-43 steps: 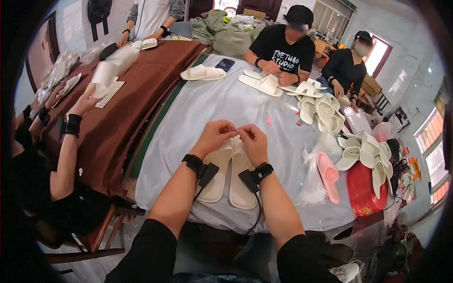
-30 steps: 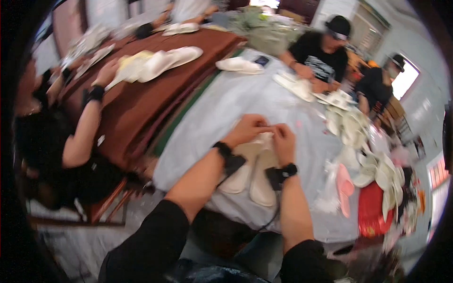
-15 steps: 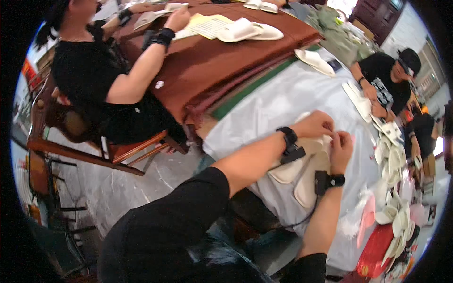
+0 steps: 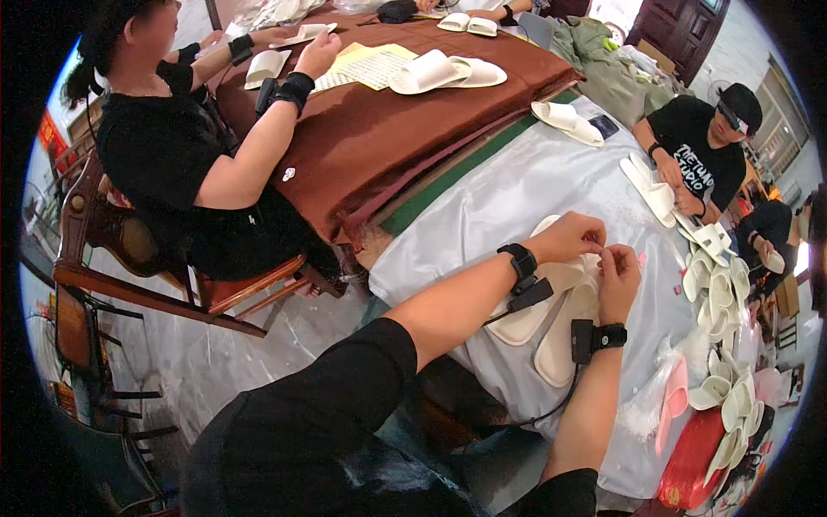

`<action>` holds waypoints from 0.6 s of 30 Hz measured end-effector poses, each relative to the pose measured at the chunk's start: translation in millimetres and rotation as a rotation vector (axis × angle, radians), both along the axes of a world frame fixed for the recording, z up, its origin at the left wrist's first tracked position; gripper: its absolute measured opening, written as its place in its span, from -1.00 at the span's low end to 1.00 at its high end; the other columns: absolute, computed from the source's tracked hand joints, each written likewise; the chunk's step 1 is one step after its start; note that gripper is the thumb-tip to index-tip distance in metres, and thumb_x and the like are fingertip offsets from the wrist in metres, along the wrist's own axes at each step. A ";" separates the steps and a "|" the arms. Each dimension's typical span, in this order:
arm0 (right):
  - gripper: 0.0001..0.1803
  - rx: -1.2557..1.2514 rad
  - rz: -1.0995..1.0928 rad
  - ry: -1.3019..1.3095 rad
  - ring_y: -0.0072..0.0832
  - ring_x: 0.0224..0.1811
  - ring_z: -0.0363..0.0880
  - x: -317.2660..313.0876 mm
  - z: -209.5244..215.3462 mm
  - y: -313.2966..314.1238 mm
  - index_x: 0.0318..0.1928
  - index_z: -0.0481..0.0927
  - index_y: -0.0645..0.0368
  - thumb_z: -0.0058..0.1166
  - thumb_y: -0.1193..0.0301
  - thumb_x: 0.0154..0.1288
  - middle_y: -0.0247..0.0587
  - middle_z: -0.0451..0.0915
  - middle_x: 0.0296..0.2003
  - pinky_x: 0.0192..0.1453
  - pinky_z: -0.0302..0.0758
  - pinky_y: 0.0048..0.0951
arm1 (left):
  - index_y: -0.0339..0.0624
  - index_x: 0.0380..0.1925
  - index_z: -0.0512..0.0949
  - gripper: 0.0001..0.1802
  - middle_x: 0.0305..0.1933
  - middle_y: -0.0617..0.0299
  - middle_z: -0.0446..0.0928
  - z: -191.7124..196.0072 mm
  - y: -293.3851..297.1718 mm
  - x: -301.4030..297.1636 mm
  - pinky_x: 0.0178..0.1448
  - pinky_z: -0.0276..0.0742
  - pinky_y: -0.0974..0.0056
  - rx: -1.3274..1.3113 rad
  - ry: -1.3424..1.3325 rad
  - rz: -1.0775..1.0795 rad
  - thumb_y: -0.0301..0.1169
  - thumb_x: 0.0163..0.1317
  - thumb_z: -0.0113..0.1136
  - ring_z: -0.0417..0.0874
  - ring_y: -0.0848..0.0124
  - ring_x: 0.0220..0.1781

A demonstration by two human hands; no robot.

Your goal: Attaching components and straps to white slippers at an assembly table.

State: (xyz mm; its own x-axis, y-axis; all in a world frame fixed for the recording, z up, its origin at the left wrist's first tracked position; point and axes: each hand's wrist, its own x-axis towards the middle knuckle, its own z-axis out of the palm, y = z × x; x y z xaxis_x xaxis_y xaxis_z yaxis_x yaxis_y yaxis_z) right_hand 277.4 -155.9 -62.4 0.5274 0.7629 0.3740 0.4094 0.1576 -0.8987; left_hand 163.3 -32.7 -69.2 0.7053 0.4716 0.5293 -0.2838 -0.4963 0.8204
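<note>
My left hand [image 4: 572, 237] and my right hand [image 4: 619, 283] meet over the white-covered table, fingertips pinched close together. What they pinch, if anything, is too small to make out. Right below them lies a pair of cream slippers, a left one [image 4: 515, 326] and a right one [image 4: 556, 355], side by side with their heels toward me. My hands and wrists partly cover their upper ends. Black bands with small black boxes are on both my wrists.
Beyond sits a brown-covered table [image 4: 379, 129] with white slippers [image 4: 431, 73] and a yellow printed sheet [image 4: 376, 65]. A person [image 4: 185, 146] sits at left; another [image 4: 698, 155] handles slippers at right. A slipper pile [image 4: 719, 293], a pink slipper [image 4: 674, 392] and a red package [image 4: 693, 457] line the right edge.
My hands stay pinched together over the slippers with hardly any movement. The whole view has shifted slightly. At far right, a person's hand holding a slipper has come up.
</note>
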 end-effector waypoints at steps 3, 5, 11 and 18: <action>-0.89 -0.002 0.008 0.026 -0.68 -0.39 0.43 -0.3 -1.6 2.4 -0.27 0.53 0.25 0.10 0.45 0.33 -0.41 0.51 -0.43 -0.30 0.37 -0.63 | -0.27 -0.38 0.59 -0.88 -0.47 0.21 0.60 1.6 2.3 -3.7 -0.24 0.47 0.37 0.049 -0.018 0.011 -0.51 0.09 0.32 0.53 0.52 -0.41; -0.88 0.025 0.047 0.064 -0.68 -0.40 0.43 2.6 -2.1 1.1 -0.27 0.53 0.26 0.09 0.44 0.33 -0.40 0.51 -0.43 -0.30 0.38 -0.63 | -0.26 -0.39 0.59 -0.90 -0.47 0.25 0.59 3.9 0.4 -2.3 -0.24 0.47 0.39 -0.053 0.023 -0.036 -0.52 0.10 0.32 0.52 0.54 -0.40; -0.89 0.067 -0.024 0.099 -0.67 -0.41 0.45 1.4 -3.9 2.7 -0.27 0.53 0.25 0.07 0.45 0.33 -0.37 0.53 -0.42 -0.28 0.40 -0.63 | -0.27 -0.34 0.62 -0.91 -0.44 0.24 0.62 1.8 2.8 -3.1 -0.21 0.49 0.38 -0.035 0.018 -0.028 -0.52 0.13 0.28 0.55 0.54 -0.38; -0.89 0.101 0.006 0.123 -0.67 -0.40 0.47 4.3 -4.4 1.3 -0.29 0.53 0.23 0.10 0.44 0.32 -0.38 0.54 -0.42 -0.30 0.40 -0.63 | -0.27 -0.31 0.64 -0.89 -0.39 0.18 0.66 2.8 2.7 -2.4 -0.21 0.52 0.36 0.061 0.093 0.019 -0.49 0.17 0.24 0.60 0.51 -0.36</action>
State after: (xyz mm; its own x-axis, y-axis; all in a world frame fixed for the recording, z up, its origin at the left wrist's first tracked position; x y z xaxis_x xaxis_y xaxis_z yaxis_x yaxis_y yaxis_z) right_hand 281.6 -154.6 -66.8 0.5691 0.7279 0.3824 0.2962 0.2524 -0.9212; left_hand 160.9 -29.9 -66.4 0.7441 0.4542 0.4900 -0.1982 -0.5503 0.8111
